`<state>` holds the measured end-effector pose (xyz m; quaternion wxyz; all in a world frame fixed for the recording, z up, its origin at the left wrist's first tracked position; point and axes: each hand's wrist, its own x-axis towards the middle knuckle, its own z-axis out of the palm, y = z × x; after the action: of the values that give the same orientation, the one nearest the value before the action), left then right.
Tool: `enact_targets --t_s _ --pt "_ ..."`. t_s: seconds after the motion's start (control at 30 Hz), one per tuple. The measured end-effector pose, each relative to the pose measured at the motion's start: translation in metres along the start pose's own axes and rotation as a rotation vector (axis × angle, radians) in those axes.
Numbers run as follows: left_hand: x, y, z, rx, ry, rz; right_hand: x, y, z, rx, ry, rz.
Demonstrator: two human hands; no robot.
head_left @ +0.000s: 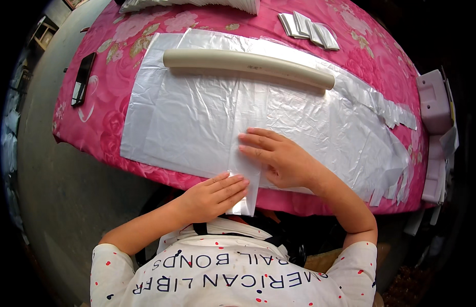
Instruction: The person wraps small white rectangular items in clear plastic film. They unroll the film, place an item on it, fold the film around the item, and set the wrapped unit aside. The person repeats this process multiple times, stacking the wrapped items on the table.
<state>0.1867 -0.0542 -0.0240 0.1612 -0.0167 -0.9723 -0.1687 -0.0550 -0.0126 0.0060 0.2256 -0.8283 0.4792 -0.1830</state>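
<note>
A long, narrow strip of folded clear plastic film [244,110] lies on top of wide silvery plastic sheets [187,117], its near end reaching past the table edge. My left hand [212,197] rests on that near end with its fingers stretched out. A little farther up, my right hand [284,158] presses on the strip, two fingers extended across it and the others partly hidden beneath the palm. Neither hand grips anything. Beyond them, a pale plastic pipe [248,64] lies crosswise over the far part of the sheets.
A pink flowered tablecloth [112,87] covers the table. On it are a black phone [83,79] at left, folded white packets [308,30] at far right and a stack of folded white material [192,4] at the back. Pinkish plastic bins [433,102] stand off the right edge.
</note>
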Motion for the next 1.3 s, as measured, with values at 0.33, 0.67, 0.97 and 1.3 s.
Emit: enact_targets --t_s 0.33,0.67,0.97,1.3 --pt "0.025 -0.028 -0.014 -0.028 0.012 -0.226 -0.011 -0.009 0.023 -0.240 0.321 0.030" --pt "0.063 -0.043 -0.037 -0.712 0.136 -0.794 0.013 -0.003 -0.003 0.420 0.259 0.738" --pt "0.058 -0.031 0.007 0.057 -0.026 -0.452 0.029 0.022 -0.023 0.791 0.067 0.990" --pt "0.061 -0.034 0.007 0.118 -0.022 -0.460 0.009 0.011 0.005 -0.278 0.512 0.355"
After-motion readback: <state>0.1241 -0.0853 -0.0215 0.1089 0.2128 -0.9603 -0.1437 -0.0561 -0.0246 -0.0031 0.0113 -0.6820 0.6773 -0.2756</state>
